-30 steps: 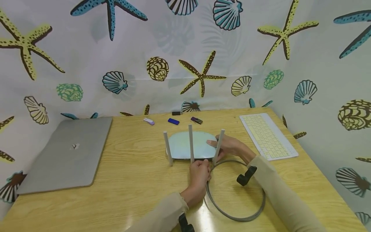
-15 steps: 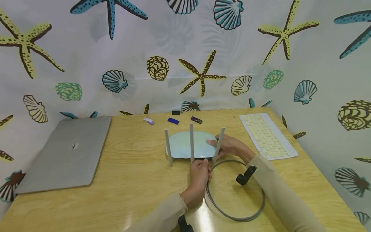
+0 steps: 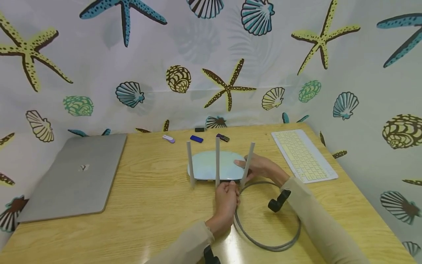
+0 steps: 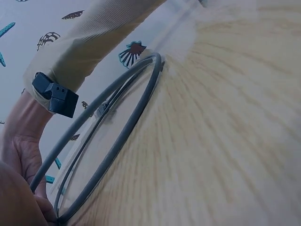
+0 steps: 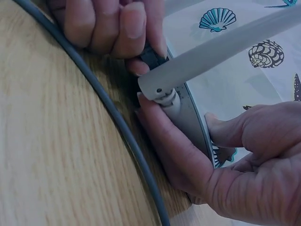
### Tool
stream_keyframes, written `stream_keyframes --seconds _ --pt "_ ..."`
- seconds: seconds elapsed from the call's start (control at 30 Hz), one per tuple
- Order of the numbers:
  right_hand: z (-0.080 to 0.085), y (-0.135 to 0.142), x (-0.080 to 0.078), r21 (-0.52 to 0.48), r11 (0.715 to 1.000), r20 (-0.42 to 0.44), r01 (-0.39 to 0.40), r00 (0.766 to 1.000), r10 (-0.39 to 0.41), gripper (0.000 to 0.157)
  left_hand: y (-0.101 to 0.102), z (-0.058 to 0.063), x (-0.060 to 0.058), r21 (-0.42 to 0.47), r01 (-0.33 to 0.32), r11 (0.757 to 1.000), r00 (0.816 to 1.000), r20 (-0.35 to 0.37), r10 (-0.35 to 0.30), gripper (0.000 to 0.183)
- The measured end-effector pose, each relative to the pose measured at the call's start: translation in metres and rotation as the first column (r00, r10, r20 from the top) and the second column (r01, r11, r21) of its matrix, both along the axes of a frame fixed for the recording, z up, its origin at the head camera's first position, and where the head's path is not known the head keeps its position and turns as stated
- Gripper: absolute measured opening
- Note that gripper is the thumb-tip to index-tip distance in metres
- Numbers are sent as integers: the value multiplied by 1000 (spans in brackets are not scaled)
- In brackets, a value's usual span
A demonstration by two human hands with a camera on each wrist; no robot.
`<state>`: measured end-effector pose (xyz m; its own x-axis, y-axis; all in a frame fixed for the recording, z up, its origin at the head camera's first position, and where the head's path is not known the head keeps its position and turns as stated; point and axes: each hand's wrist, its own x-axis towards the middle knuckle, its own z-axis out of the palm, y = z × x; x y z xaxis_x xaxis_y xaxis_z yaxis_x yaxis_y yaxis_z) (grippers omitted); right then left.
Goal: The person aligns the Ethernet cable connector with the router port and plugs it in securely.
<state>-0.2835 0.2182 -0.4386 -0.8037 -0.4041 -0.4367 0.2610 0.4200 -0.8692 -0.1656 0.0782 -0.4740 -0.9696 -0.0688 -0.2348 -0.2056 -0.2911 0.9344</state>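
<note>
A pale, glossy Wi-Fi router point(image 3: 206, 167) with three white antennas lies mid-table, its antenna side toward me. My right hand point(image 3: 260, 167) grips its right end. The thumb lies on top and the fingers run along the back edge beneath, close to an antenna's hinge point(image 5: 167, 96). My left hand point(image 3: 225, 201) is at the router's back edge. In the right wrist view its fingers pinch a small dark plug point(image 5: 153, 57) against that edge; the port itself is hidden. A grey network cable point(image 3: 277, 249) lies in a loop on the table, running up to the left hand.
A closed grey laptop point(image 3: 72, 176) lies at the left, and a white keyboard point(image 3: 304, 156) at the right. Several small sticks, among them a blue USB stick point(image 3: 196, 139) and a purple-white one point(image 3: 168, 139), lie behind the router. A patterned cloth point(image 3: 151, 62) hangs behind the table.
The antenna tips have risen a little, the router tipping slightly. Both hands keep their holds in almost the same place, and the cable loop has hardly shifted.
</note>
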Motion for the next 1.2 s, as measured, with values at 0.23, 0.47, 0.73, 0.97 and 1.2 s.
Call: stream_keyframes --seconds 0.23,0.47,0.73,0.97,1.2 --pt "-1 1 3 -43 999 -6 -4 1000 4 38 -1 3 -3 20 39 999 998 42 -40 19" --pt "-5 -1 8 -13 1000 -24 17 1000 -17 41 -30 5 4 -29 268 963 963 51 -266 29" --pt "-3 3 9 24 1000 -26 9 1000 -9 50 -45 2 7 23 342 939 938 58 -343 27" --pt "-4 5 9 32 999 -21 -23 999 24 51 -36 3 7 53 256 965 961 93 -260 23" --pt "-2 4 4 17 998 -11 -55 998 55 30 -28 4 10 67 199 978 975 91 -205 23"
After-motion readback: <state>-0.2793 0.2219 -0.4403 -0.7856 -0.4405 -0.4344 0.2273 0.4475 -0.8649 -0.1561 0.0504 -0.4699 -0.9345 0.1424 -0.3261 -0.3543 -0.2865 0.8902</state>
